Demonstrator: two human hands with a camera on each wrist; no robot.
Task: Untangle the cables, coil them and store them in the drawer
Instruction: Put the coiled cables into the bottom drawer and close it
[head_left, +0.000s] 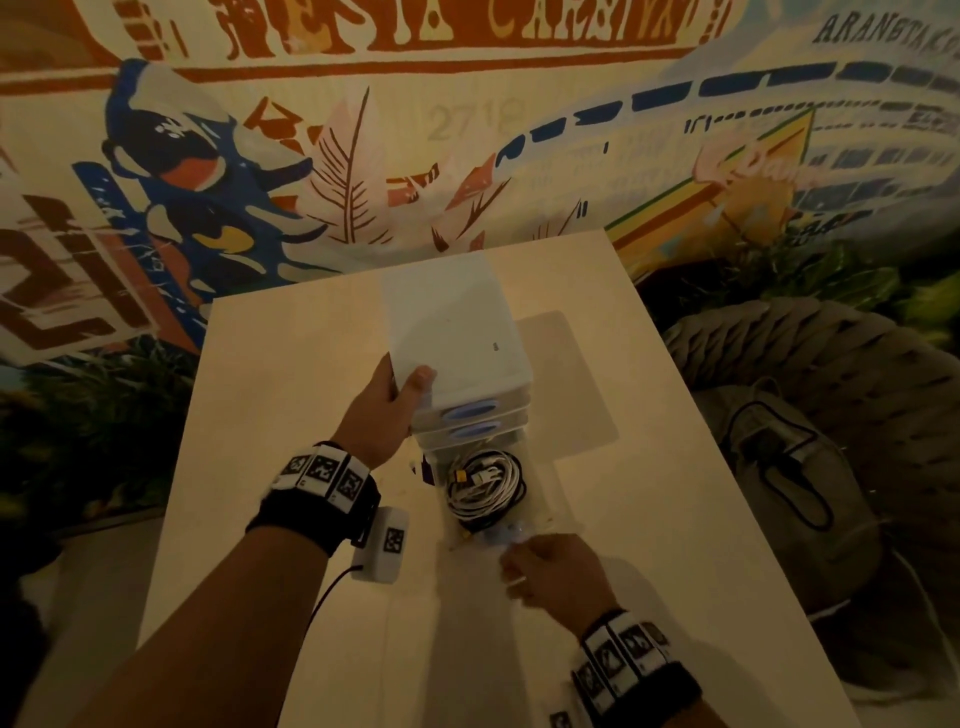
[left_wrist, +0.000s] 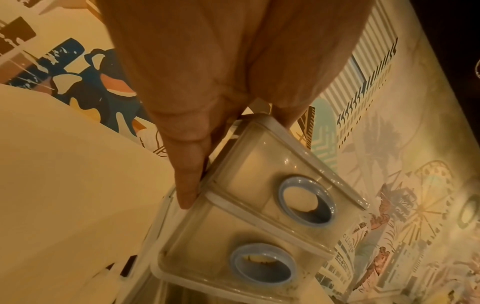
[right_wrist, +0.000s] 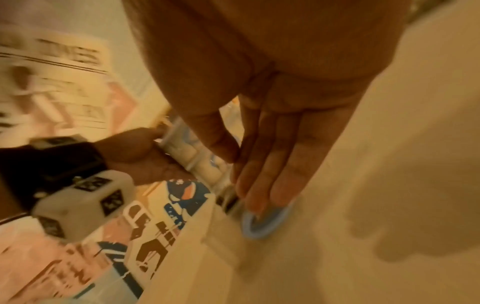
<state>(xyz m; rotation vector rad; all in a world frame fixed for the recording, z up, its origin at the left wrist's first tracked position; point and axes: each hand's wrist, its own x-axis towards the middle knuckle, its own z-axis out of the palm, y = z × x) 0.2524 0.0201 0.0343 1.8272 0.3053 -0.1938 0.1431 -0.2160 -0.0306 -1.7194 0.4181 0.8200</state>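
A translucent drawer unit (head_left: 457, 322) with a white top and blue ring handles (left_wrist: 306, 199) stands at the middle of the table. Its bottom drawer (head_left: 543, 512) is pulled out toward me. White and black cables (head_left: 483, 486) lie coiled inside it. My left hand (head_left: 402, 384) grips the unit's upper front left corner, thumb on the top and fingers (left_wrist: 187, 181) down the side. My right hand (head_left: 511, 551) is at the front of the pulled-out drawer. In the right wrist view its straight fingertips (right_wrist: 257, 201) touch that drawer's blue handle (right_wrist: 262, 226).
The pale wooden table (head_left: 649, 519) reaches to a painted mural wall behind the unit. A woven pouf (head_left: 831, 374) with a grey bag (head_left: 779, 467) on it sits off the table's right edge. A white tracker block (head_left: 387, 543) hangs at my left wrist.
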